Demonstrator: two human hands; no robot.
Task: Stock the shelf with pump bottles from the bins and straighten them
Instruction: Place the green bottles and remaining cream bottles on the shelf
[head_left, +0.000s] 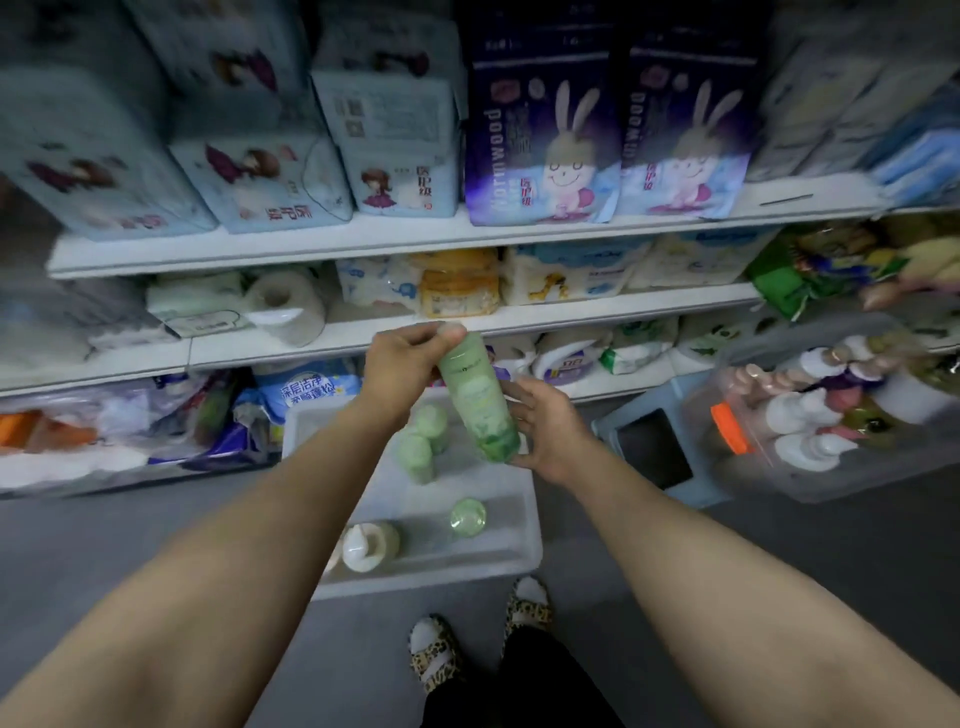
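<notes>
bottle (478, 397): a green one, held up in the air above the far end of the white bin (514, 551), tilted, top toward the shelves. no pump head shows; the top end is hidden under fingers.
left hand (402, 364): fingers and thumb curled round the bottle's top end, pinching it. likely steadying or turning the cap end so the bottle can be set label-forward.
right hand (545, 434): cups the bottle's base from the right side, fingers bent round the bottom. it seems to carry the weight while the left hand works the top.
white bin: on the floor in front of the lowest shelf, just ahead of the person's feet. it holds two green bottles (423, 441) standing near its far left corner, a clear green one (467, 516) near the middle, and a white pump bottle (369, 545) at the near left corner.
clear bin (810, 467): on the floor at the right, beside a blue stool (649, 447), crowded with white pump bottles, so plenty of stock is left.
shelves (405, 236): packed with tissue packs and paper rolls; i cannot tell which spot is meant for the bottle.
step: judged as one bottle lifted out and being readied for the shelf, not yet placed.
risk: a two-point hold on a smooth tilted bottle could slip if one hand lets go early.
</notes>
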